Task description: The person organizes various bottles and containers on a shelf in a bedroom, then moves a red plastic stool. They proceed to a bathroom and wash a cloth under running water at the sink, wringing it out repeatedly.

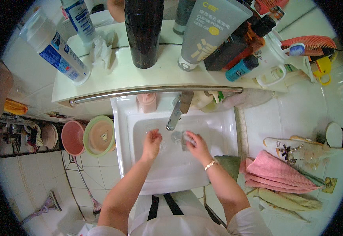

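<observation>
Both hands are over the basin of a white ceramic washbasin. My left hand is at the left of the basin, its fingers slightly curled and apart, with nothing seen in it. At the right, my right hand has bent fingers by a small clear or greyish thing, too blurred to name; whether the hand grips it is unclear. A bracelet circles the right wrist. Between and beyond the hands stands a chrome faucet. Behind it are a pink bottle and a pump bottle.
A shelf with a metal rail spans above the basin, holding a grey tube, a black cylinder and other bottles. Plastic basins are at the left. Pink towel and olive cloth hang at the right.
</observation>
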Available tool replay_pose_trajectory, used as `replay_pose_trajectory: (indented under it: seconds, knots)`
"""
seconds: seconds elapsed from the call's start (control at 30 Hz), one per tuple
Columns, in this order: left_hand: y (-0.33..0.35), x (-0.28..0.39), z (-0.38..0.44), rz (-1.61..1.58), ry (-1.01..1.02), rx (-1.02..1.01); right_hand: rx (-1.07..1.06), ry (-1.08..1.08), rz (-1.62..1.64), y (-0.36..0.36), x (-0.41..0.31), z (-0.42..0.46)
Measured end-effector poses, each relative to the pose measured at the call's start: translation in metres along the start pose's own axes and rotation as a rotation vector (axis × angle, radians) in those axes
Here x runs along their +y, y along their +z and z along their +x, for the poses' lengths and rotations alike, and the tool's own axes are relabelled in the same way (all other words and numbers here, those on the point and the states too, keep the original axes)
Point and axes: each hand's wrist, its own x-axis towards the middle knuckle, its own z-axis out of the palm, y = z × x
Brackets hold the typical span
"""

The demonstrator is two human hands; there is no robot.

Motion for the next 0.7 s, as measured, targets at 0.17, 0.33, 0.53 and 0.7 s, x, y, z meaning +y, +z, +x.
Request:
replay_pose_trajectory:
  seconds: [0.17, 0.33, 0.53, 0.7]
  knots:
    - [0.01, -0.055, -0.038, -0.103, -0.358, -0.08, -0.3, 0.207, 0.476, 0.04, 0.018, -0.047]
    - [0.007, -0.087, -0.034, -0.013, -0.217, 0.028, -0.137, 0.194, 0.21, 0.052, 0.044, -0.047]
    - [-0.004, -0.104, -0.007, 0.256, -0.03, 0.154, 0.082, 0.284, 0.008, 0.056, 0.079, -0.016]
    - [-0.006, -0.119, 0.009, 0.543, 0.216, 0.263, 0.232, 0.063, -0.239, 0.077, 0.083, -0.016]
